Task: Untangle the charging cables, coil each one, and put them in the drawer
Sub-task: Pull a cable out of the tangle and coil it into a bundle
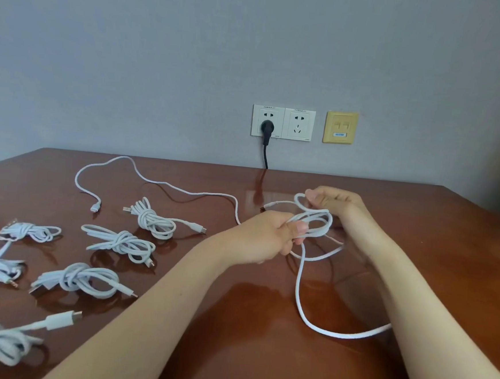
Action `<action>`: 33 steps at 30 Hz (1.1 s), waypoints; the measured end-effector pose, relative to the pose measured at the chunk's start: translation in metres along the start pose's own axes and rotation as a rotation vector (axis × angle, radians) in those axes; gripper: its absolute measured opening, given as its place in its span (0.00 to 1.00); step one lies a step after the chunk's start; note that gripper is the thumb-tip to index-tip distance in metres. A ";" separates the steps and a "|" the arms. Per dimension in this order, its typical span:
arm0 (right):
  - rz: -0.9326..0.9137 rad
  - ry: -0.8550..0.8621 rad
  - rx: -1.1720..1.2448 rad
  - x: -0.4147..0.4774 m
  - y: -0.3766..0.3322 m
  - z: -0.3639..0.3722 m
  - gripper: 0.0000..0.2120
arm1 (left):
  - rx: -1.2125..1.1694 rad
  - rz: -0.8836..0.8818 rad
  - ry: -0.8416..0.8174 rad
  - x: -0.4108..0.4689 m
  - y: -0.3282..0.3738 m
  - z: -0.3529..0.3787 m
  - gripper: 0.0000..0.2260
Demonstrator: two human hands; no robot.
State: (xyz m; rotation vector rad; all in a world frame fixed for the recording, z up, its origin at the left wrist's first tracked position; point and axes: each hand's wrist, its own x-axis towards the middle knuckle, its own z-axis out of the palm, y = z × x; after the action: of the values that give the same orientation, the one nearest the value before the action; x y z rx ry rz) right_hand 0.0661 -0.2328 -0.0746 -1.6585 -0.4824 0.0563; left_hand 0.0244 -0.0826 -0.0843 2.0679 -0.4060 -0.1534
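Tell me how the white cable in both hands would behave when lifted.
Probably floppy: the white cable droops in a loose loop below the left hand and right hand. Likely light; its coils hang from a few fingers.

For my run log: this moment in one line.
step: coiling | left hand: grips white charging cable loops | right hand: pinches same cable | knotted bundles: table left
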 end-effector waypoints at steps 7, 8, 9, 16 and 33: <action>-0.224 0.027 -0.323 -0.003 -0.003 0.006 0.06 | -0.033 -0.062 0.074 0.004 -0.006 -0.002 0.14; -0.239 0.057 -0.408 -0.002 -0.001 0.005 0.07 | -0.035 -0.061 0.066 0.003 -0.006 -0.001 0.14; -0.255 0.083 -0.485 -0.002 -0.001 0.005 0.08 | -0.032 -0.054 0.055 0.003 -0.006 -0.001 0.14; -0.387 0.163 -0.844 0.001 0.011 0.008 0.05 | 0.112 0.040 -0.046 -0.001 -0.005 -0.003 0.10; 0.053 -0.111 0.201 -0.001 0.000 -0.002 0.09 | -0.038 0.021 -0.067 -0.005 0.006 0.003 0.13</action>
State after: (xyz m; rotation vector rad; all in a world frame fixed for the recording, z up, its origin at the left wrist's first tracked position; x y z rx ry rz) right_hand 0.0660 -0.2350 -0.0748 -1.4757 -0.5002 0.2297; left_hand 0.0178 -0.0860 -0.0814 2.0249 -0.4625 -0.2163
